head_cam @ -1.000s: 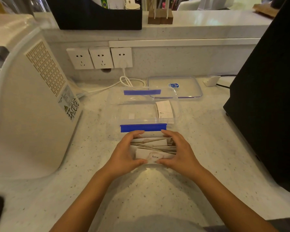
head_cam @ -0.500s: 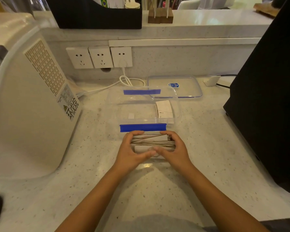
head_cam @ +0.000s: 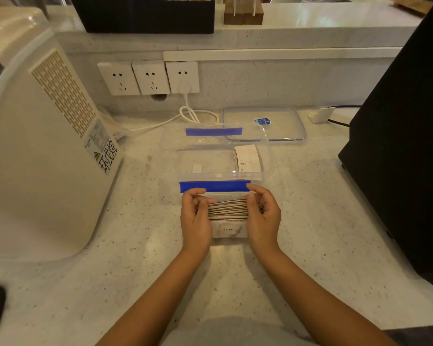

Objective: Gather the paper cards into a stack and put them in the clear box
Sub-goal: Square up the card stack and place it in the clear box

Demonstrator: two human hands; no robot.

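Head view, left hand [head_cam: 196, 221] and right hand [head_cam: 263, 218] clamped on the ends of the card stack [head_cam: 228, 213] (front card says "love"), held just off the desk [head_cam: 298, 221], right by the clear box [head_cam: 214, 156] near mid-desk, a few cards [head_cam: 246, 158] already inside, lid [head_cam: 264, 123] behind it.

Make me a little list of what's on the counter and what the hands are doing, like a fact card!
left hand: grips the left end of the cards
right hand: grips the right end of the cards
cards: squared into a stack on edge, front card reads "love"
box: clear, open, blue clips, just behind the stack
inside box: a few cards at the right end
lid: lies flat behind the box
counter: pale speckled stone
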